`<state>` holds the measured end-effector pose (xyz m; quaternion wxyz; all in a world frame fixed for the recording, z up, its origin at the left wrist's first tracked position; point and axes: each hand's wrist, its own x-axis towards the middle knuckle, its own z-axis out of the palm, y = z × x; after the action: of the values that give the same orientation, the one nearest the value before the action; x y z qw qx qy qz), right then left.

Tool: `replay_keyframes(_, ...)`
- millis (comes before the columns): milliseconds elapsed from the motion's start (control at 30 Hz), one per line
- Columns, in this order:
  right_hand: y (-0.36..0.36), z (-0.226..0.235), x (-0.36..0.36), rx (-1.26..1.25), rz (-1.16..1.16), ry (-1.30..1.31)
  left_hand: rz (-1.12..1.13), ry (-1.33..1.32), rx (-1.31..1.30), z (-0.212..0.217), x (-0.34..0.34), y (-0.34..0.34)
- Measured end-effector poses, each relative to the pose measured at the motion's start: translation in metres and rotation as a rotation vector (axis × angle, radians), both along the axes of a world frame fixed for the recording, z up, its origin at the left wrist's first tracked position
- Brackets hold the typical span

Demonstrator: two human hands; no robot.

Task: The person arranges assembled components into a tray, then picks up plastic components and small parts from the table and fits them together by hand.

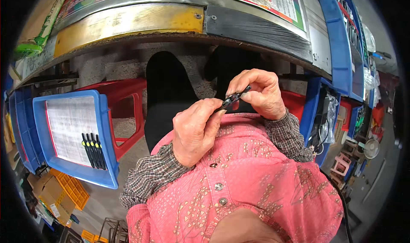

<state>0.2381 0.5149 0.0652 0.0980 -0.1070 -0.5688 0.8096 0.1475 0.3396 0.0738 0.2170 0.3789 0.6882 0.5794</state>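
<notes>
Above my lap, a small black elongated part [233, 98] is held between both hands; its exact kind is too small to make out. My left hand [195, 127] pinches its lower left end between thumb and fingers. At the other end, the thumb and curled fingers of my right hand [259, 91] close on it. Fingertips cover much of its surface. To my left, several slim black pieces with yellow-green dots [95, 151] lie side by side in a blue tray [112, 157] lined with a pale sheet.
A worktable with a yellow and black front edge [128, 22] runs ahead of me. Red stools [136, 89] stand under the left tray and at my right. Blue bins [335, 42] line the right side, one holding clear plastic bags [329, 115]. A cardboard box [50, 192] sits at lower left.
</notes>
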Motion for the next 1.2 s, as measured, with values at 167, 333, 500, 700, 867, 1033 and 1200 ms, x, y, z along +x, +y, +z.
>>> replay_keyframes(167,0.003,-0.013,0.005,-0.099,0.036,0.073,0.008,0.085,-0.009,-0.003,0.0,0.0)
replay_keyframes(333,0.004,-0.015,0.004,-0.097,0.025,0.013,-0.001,0.181,0.053,-0.012,-0.001,0.002)
replay_keyframes(500,0.013,-0.018,0.004,-0.001,0.102,0.052,-0.047,0.191,-0.027,-0.008,-0.004,0.001)
replay_keyframes(700,0.01,-0.012,0.002,0.053,0.083,-0.016,-0.047,0.195,-0.044,-0.013,-0.004,0.002)
replay_keyframes(867,0.011,-0.015,0.003,0.031,0.118,-0.005,-0.058,0.108,-0.038,-0.014,-0.004,0.003)
replay_keyframes(1033,0.01,-0.012,0.003,0.088,0.125,-0.108,-0.129,-0.435,-0.128,-0.016,-0.003,0.001)
replay_keyframes(1200,0.004,-0.006,0.001,0.129,0.073,-0.188,-0.201,-0.82,-0.042,-0.025,-0.005,-0.001)
